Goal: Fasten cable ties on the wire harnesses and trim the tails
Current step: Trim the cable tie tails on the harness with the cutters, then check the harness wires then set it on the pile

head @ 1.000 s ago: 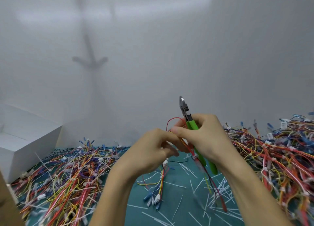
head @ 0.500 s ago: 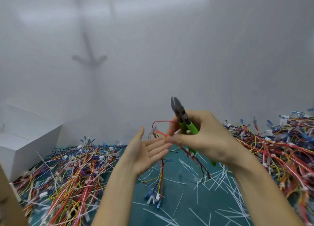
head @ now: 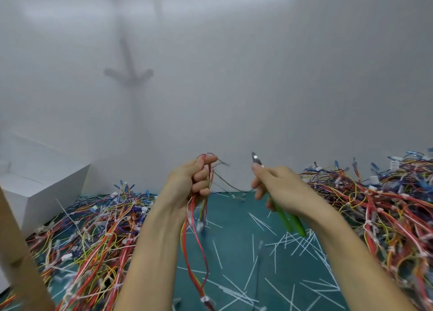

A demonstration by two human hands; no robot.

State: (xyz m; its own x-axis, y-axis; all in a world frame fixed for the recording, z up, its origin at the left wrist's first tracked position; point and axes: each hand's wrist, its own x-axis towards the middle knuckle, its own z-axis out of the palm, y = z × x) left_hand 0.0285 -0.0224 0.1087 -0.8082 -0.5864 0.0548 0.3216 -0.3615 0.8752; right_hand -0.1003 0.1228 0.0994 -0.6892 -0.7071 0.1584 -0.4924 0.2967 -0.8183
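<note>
My left hand (head: 189, 182) grips a wire harness (head: 195, 238) of red, yellow and green wires, held up above the green mat (head: 236, 219). The wires hang down from my fist, and a thin dark wire trails right toward my other hand. My right hand (head: 278, 189) holds green-handled cutters (head: 284, 213), with the metal jaws pointing up above my fingers and the handles slanting down to the right. My hands are apart, about a hand's width. White cable ties (head: 297, 242) lie loose on the mat below the cutters.
A large heap of coloured harnesses (head: 93, 228) covers the mat on the left, and another heap (head: 384, 205) fills the right. A white box (head: 35, 177) stands at the far left, with a brown cardboard edge (head: 14, 252) in front. A white wall rises behind.
My left hand, open half a second ago, has closed round the harness and moved left. My right hand with the cutters has moved right, so the hands have separated.
</note>
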